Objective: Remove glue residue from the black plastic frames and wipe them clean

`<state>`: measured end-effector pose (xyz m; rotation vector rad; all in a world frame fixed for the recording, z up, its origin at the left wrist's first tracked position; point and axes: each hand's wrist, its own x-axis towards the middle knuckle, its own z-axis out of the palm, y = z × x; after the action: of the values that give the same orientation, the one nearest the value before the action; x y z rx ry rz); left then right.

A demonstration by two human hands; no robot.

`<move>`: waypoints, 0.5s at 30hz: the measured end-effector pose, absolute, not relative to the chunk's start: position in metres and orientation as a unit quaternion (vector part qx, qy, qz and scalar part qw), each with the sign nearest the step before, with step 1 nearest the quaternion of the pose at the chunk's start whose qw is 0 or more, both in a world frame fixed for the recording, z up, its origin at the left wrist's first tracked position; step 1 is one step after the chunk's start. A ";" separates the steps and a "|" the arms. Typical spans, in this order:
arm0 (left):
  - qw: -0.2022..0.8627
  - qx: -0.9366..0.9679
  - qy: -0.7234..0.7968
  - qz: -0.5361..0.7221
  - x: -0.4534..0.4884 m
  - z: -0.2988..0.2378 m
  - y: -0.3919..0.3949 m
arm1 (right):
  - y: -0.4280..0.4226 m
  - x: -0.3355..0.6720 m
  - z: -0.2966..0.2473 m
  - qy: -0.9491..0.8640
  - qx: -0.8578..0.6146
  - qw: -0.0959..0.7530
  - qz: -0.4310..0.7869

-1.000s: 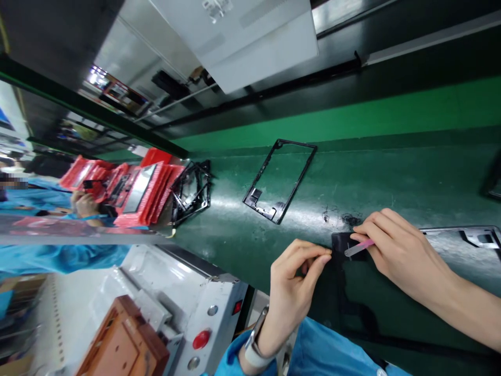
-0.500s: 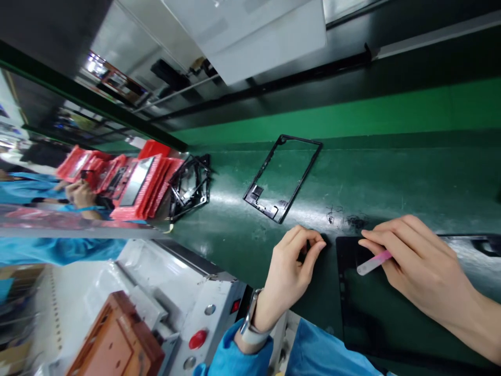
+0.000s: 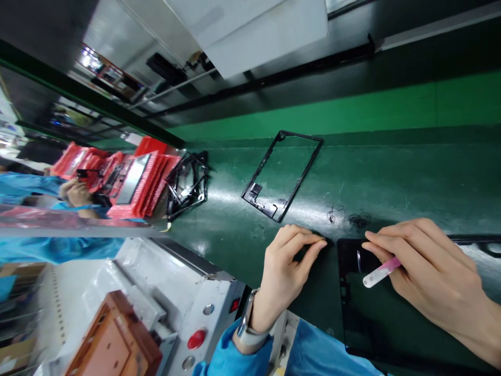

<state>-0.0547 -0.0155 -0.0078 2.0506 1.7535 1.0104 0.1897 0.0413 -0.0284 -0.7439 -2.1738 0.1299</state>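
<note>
A black flat panel with a dark glossy screen (image 3: pixel 391 318) lies on the green bench at the lower right. Over its upper part is my right hand (image 3: pixel 428 277), closed round a slim pink-and-white tool (image 3: pixel 380 272) with a rounded end that points down and left. The thumb and forefinger tips of that hand meet near the panel's top edge. Just left of the panel's upper left corner, my left hand (image 3: pixel 287 266) is closed in a pinch. Whatever is between its fingertips is too small or dark to make out.
Beyond my hands lies a thin black frame (image 3: pixel 301 180), with dark thread-like scraps (image 3: pixel 358 220) nearer the panel. More black frames (image 3: pixel 188 183) are heaped at left beside red-wrapped parts (image 3: pixel 146 183). Another person's hand (image 3: pixel 78 193) is there. A grey machine with a red button (image 3: pixel 196 339) stands lower left.
My right hand has shifted slightly right with the pink-and-white tool, whose end now tilts further down. My left hand keeps its pinch in nearly the same place.
</note>
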 end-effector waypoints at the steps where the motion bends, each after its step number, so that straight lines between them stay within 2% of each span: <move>1: 0.128 0.702 0.603 0.356 -0.055 -0.008 -0.016 | 0.041 0.189 -0.028 -0.862 -0.293 0.411 0.053; 15: 0.141 0.697 0.590 0.384 -0.045 0.003 -0.014 | 0.043 0.186 -0.026 -0.852 -0.292 0.429 0.073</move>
<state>-0.0449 -0.0136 0.0035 2.0120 1.7025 1.1079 0.1860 0.0433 -0.0256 -0.7302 -2.1259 0.1823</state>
